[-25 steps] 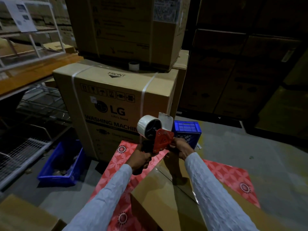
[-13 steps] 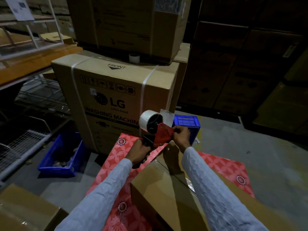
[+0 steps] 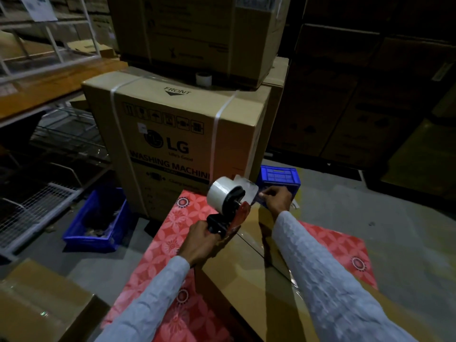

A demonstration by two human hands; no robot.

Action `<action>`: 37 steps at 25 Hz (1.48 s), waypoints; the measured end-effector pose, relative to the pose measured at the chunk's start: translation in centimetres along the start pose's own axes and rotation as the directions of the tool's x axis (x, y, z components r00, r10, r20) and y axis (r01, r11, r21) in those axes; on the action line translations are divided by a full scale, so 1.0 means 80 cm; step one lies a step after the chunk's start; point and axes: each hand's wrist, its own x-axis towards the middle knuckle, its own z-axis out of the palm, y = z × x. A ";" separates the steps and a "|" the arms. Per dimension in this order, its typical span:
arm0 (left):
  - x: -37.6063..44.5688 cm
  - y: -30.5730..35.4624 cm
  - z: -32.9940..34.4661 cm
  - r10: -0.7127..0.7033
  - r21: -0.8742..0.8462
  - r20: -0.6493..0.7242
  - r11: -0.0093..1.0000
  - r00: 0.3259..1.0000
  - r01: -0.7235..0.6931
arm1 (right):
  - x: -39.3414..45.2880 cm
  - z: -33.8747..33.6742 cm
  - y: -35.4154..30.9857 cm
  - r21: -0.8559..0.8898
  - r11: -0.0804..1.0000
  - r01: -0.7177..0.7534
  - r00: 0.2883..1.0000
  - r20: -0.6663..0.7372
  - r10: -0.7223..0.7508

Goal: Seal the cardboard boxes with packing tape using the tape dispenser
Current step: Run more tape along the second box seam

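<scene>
My left hand (image 3: 201,239) grips the black handle of a red tape dispenser (image 3: 228,204) that carries a white roll of tape. The dispenser hovers over the far end of a brown cardboard box (image 3: 249,275) lying on a red patterned mat (image 3: 170,243). My right hand (image 3: 277,199) pinches the loose clear tape end (image 3: 249,191) pulled out to the right of the roll. A strip of clear tape runs along the box's top seam.
A large LG washing machine carton (image 3: 177,134) stands just behind, with another carton (image 3: 197,33) and a small tape roll (image 3: 203,78) on top. Blue crates sit at the left (image 3: 95,228) and behind my right hand (image 3: 280,177). Another cardboard box (image 3: 42,307) lies bottom left. Wire shelving (image 3: 32,208) lines the left.
The dispenser has tilted lower toward the box's far end. My right hand has drawn the tape end out to the right of the roll.
</scene>
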 end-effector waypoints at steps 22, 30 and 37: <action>-0.019 -0.023 0.003 -0.033 0.150 -0.064 0.988 0.997 0.042 | 0.023 0.022 0.042 0.057 0.995 -0.078 0.996 0.048 0.076; -0.010 -0.022 0.000 -0.072 0.187 -0.086 0.978 0.994 0.087 | 0.037 0.021 0.040 0.019 0.924 -0.381 0.921 0.098 0.378; -0.010 -0.017 0.004 -0.080 0.200 -0.053 0.976 0.995 0.089 | 0.016 0.017 0.036 -0.023 0.929 -0.369 0.929 -0.040 0.368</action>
